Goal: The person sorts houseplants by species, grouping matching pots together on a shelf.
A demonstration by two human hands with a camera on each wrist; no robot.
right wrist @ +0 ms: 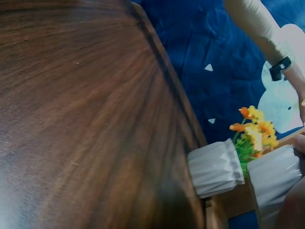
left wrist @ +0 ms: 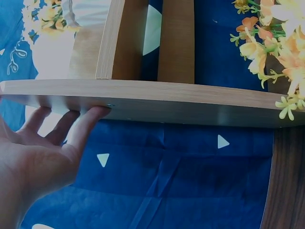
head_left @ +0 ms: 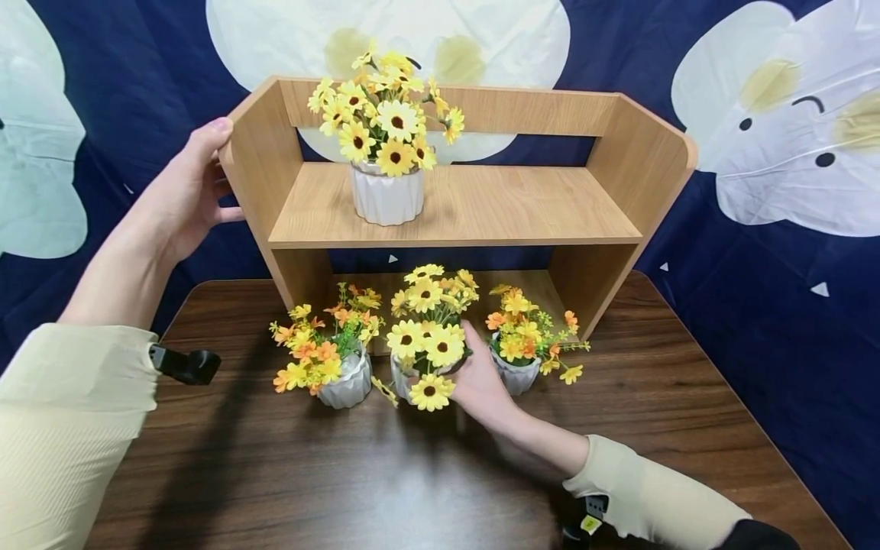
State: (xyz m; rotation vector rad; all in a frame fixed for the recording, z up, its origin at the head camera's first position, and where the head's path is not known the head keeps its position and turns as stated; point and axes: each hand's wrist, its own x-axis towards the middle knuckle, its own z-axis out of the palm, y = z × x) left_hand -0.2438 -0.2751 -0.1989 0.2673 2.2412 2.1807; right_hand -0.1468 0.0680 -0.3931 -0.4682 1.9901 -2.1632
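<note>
At the upper left, my left hand [head_left: 189,191] holds the front edge of the left side panel of a two-tier wooden shelf [head_left: 536,202]. In the left wrist view its fingertips [left wrist: 98,112] press against the panel's outer face [left wrist: 190,109]. My right hand [head_left: 484,386] grips a white ribbed flowerpot [head_left: 400,378] of yellow daisy-like flowers [head_left: 445,345] from its right side, in front of the lower shelf. The flowers hide part of the pot and fingers. In the right wrist view, this pot [right wrist: 274,174] shows at the lower right beside my hand.
Pots of orange and yellow flowers stand on either side, left [head_left: 348,382] and right [head_left: 517,372]. Another white pot [head_left: 387,195] of yellow flowers stands on the upper tier. The dark wooden table [head_left: 330,481] ends before a blue patterned cloth [head_left: 777,305].
</note>
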